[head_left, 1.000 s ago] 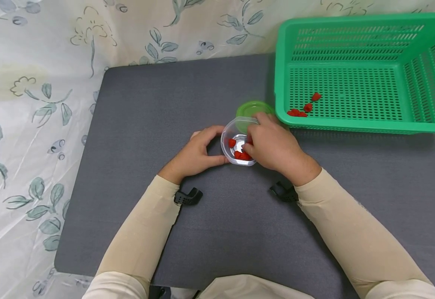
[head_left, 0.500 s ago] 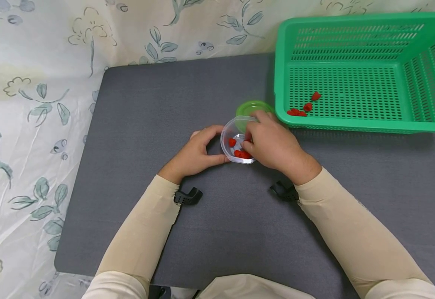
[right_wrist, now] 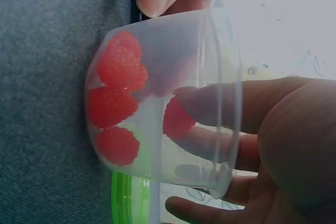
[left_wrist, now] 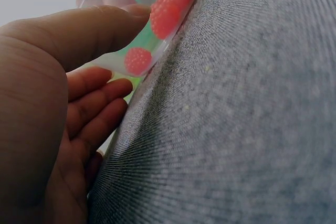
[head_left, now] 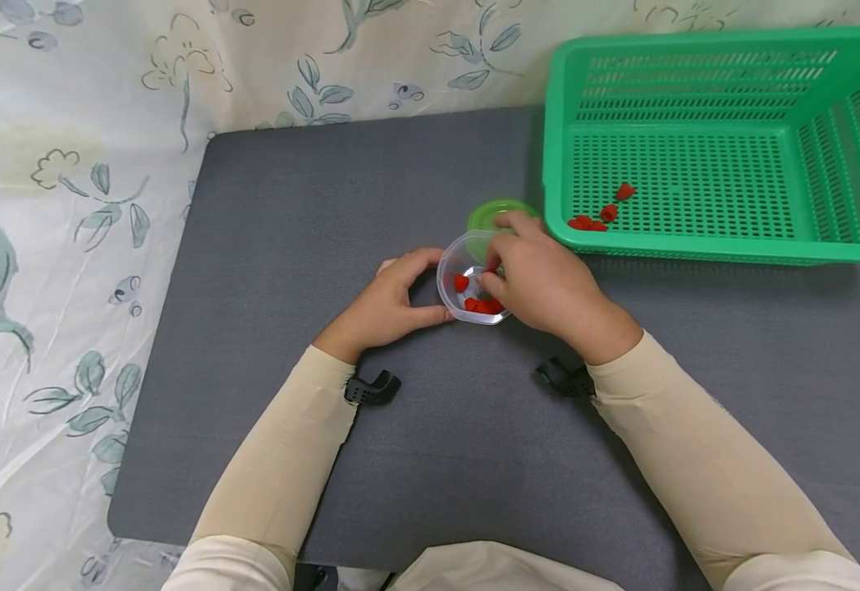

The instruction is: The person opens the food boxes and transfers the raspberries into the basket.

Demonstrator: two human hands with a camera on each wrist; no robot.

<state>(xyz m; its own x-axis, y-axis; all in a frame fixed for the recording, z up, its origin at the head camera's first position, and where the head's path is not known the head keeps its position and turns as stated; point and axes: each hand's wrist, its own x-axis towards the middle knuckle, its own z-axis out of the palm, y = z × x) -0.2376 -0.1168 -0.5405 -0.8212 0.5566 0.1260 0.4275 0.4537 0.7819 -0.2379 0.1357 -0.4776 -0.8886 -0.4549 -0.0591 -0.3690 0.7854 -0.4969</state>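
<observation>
A clear plastic container (head_left: 448, 292) stands upright on the dark table. My left hand (head_left: 393, 308) grips its left side, thumb and fingers spread round the wall; in the left wrist view the thumb (left_wrist: 105, 30) lies along the wall. My right hand (head_left: 551, 287) reaches over the rim, and in the right wrist view its thumb and finger pinch a raspberry (right_wrist: 177, 119) inside the container, off the bottom. Several other raspberries (right_wrist: 111, 107) lie on the container's bottom. Just behind the container is a green lid (head_left: 485, 213), partly covered by my right hand.
A large green plastic basket (head_left: 696, 249) stands at the back right, its near left corner close to my right fingers. Several raspberries (head_left: 608, 213) lie in its near left corner. A patterned cloth (head_left: 267, 66) hangs behind the table (head_left: 312, 205).
My right hand has shifted slightly to the right and its fingers have drawn up a little in the container. My left hand and the container have stayed nearly still.
</observation>
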